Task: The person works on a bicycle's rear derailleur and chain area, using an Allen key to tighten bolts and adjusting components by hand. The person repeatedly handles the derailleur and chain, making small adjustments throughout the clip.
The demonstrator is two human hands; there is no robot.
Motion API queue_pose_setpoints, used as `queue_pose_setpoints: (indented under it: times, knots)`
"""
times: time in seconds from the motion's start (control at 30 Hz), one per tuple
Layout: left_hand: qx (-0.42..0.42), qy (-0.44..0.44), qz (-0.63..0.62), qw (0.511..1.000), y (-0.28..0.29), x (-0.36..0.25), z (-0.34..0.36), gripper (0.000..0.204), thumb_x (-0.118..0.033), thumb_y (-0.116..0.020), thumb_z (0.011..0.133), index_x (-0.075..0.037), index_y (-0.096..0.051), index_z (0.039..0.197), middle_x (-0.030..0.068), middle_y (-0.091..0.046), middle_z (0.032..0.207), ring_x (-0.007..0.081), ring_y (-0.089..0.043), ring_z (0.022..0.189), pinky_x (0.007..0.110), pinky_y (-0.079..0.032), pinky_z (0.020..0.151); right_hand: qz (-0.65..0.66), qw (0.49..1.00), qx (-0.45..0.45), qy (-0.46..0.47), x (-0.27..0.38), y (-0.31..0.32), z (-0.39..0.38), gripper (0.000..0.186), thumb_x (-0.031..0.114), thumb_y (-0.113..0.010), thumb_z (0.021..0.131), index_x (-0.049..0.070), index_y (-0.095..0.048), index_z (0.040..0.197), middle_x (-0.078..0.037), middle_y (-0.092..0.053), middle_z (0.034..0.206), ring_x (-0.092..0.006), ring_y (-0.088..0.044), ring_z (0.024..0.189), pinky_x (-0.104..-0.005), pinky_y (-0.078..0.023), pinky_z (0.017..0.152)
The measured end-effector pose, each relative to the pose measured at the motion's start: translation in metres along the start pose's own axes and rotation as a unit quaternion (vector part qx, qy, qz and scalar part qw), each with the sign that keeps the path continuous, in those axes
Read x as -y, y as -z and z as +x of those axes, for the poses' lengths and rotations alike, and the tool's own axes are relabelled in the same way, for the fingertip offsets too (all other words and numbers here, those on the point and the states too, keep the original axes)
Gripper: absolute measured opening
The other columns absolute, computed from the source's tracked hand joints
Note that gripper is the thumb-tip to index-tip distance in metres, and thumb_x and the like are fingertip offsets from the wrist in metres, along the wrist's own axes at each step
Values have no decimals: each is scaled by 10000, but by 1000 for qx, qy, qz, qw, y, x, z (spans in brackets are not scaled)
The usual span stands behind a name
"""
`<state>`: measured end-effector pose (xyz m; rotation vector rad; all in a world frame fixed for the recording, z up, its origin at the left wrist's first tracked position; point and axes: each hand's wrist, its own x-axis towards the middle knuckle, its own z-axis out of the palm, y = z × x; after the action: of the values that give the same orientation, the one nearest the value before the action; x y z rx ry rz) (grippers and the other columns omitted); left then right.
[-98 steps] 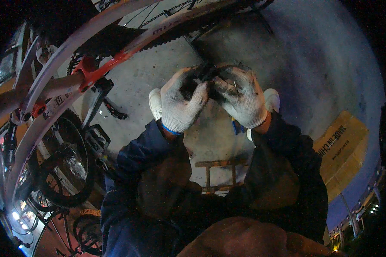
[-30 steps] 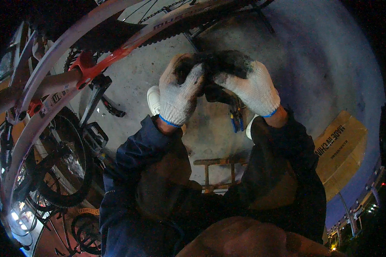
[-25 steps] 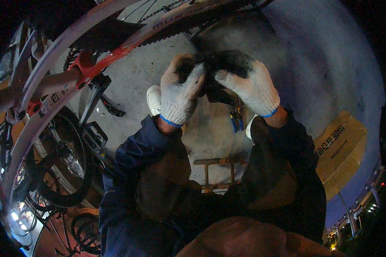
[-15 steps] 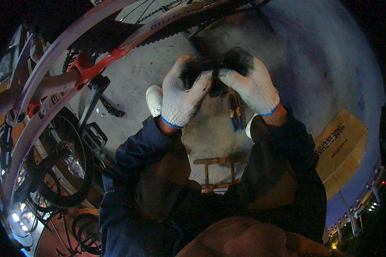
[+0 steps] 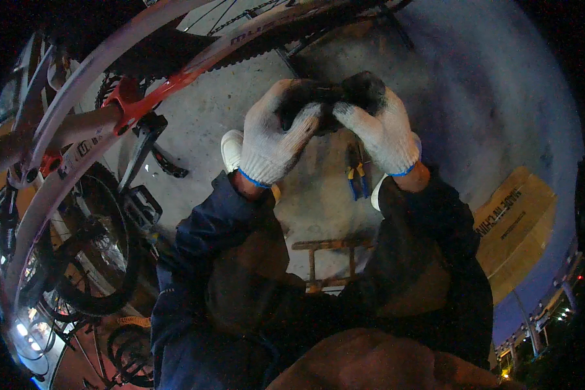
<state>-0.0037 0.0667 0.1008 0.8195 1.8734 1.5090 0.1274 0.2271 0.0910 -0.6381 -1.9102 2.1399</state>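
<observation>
My left hand (image 5: 276, 130) and my right hand (image 5: 380, 123) meet over the floor in white knit gloves with blue cuffs and blackened fingers. Between their fingertips is a dark object (image 5: 328, 107); its kind cannot be made out against the black fingers. Both thumbs press on it from the near side, and the fingers curl round its far side. Below my right hand, pliers (image 5: 356, 181) with blue and yellow handles lie on the concrete floor.
At upper left a bicycle frame (image 5: 156, 94), pale with a red section, arches close to my left arm. Its pedal (image 5: 143, 207) sticks out below. Further bicycle wheels stand at left. A flattened cardboard piece (image 5: 517, 227) lies at right. A small wooden stool (image 5: 331, 246) shows between my legs.
My left hand has shifted slightly left and its wrist has turned a little. The right hand has moved slightly. The dark object stays between both hands.
</observation>
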Motion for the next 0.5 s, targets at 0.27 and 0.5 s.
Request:
queue_pose_setpoints:
  times: [0.27,0.5]
  knots:
    - [47,-6,59,997,8,7,-2,369,-154,-755,878,-14,-667,1207,93,-715,1036,149,-671,921,299,-542,835,-81,995,25,48,-8,7,-2,375,160,-733,891,15,-646,1226,-88,-707,1127,-192,-649,1022,-342,-522,924]
    - [191,53,37,979,27,5,16,421,-246,-769,897,-6,-647,1220,82,-716,1007,129,-649,886,294,-538,812,-117,952,282,36,-19,50,26,559,120,-861,795,55,-643,1306,-98,-696,1248,-189,-643,1134,-344,-508,1017]
